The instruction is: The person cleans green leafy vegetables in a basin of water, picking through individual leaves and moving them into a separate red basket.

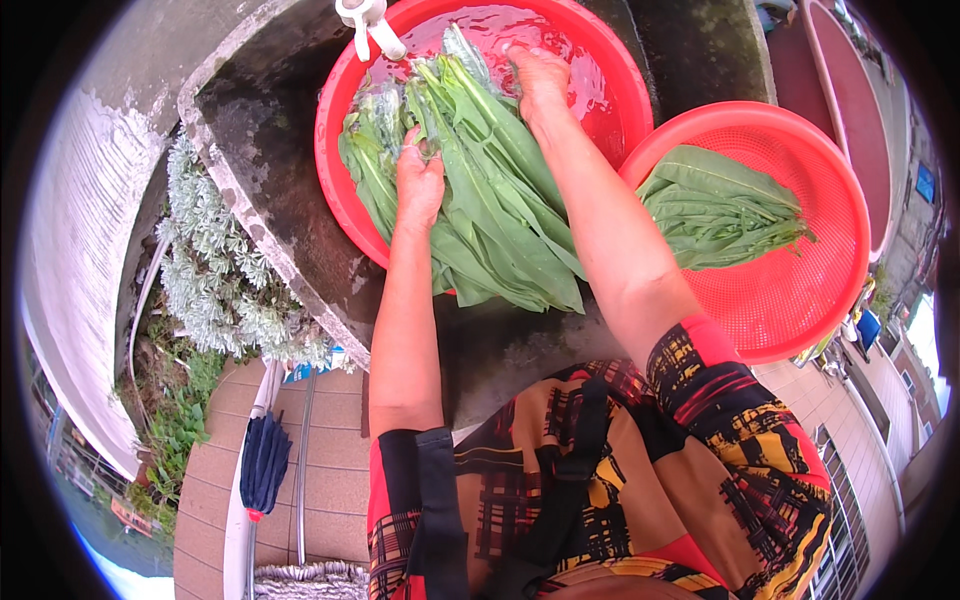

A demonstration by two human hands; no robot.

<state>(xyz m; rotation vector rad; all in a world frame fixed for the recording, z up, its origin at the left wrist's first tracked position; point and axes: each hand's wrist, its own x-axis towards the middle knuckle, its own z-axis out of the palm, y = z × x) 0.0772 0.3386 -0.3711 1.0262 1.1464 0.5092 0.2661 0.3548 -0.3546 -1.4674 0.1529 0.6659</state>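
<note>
A red basin [622, 62] of water holds long green leafy vegetables [490, 170], piled with their leaf tips hanging over its near rim. Among the leaves, my left hand [420, 182] is closed on some of the greens near their stem ends. My right hand [541, 82] dips toward the water at the right of the stems, wet, its fingers partly hidden. A red perforated colander [770, 310] sits to the right, overlapping the basin's side, with a bunch of flat green leaves [720, 208] lying in it.
A white tap [368, 22] juts over the basin's far left rim. The basin stands in a dark concrete sink [262, 215]. Silvery plants [215, 265] grow along the left. A folded navy umbrella [264, 465] hangs at lower left, above a mop head [312, 580].
</note>
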